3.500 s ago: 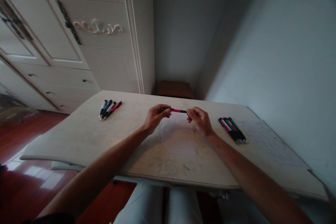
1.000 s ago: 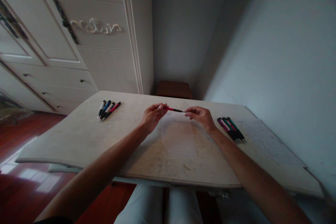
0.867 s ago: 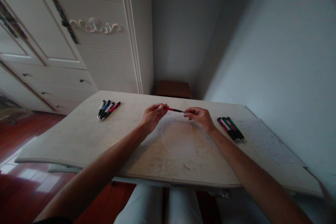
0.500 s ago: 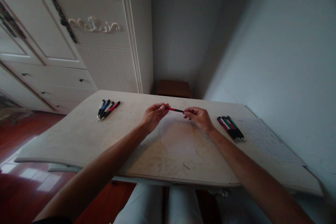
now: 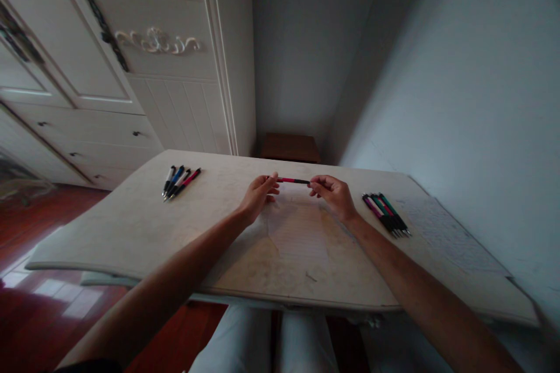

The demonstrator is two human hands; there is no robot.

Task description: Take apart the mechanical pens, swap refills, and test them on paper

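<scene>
A red pen with a black grip [image 5: 293, 180] is stretched nearly level between my two hands, above the table. My left hand [image 5: 259, 195] pinches its left end between thumb and fingers. At the black end, the fingertips of my right hand [image 5: 331, 192] close round the tip, which they hide. Beneath the pen lies a lined sheet of paper [image 5: 300, 230]. Several pens [image 5: 179, 182] in white, blue and red rest to the left of my left hand. To the right of my right hand, a row of several pens [image 5: 385, 214] lies side by side.
The pale table [image 5: 131, 227] has its front edge by my knees. A sheet covered in writing [image 5: 450, 233] lies at the right, along the wall [image 5: 481, 99]. A white cabinet [image 5: 184, 105] stands behind on the left, and a brown box-like piece [image 5: 290, 147] beyond the far edge.
The pen has shifted slightly right and levelled out. My left thumb has moved up onto the pen's left end, while my right hand stays at the black end.
</scene>
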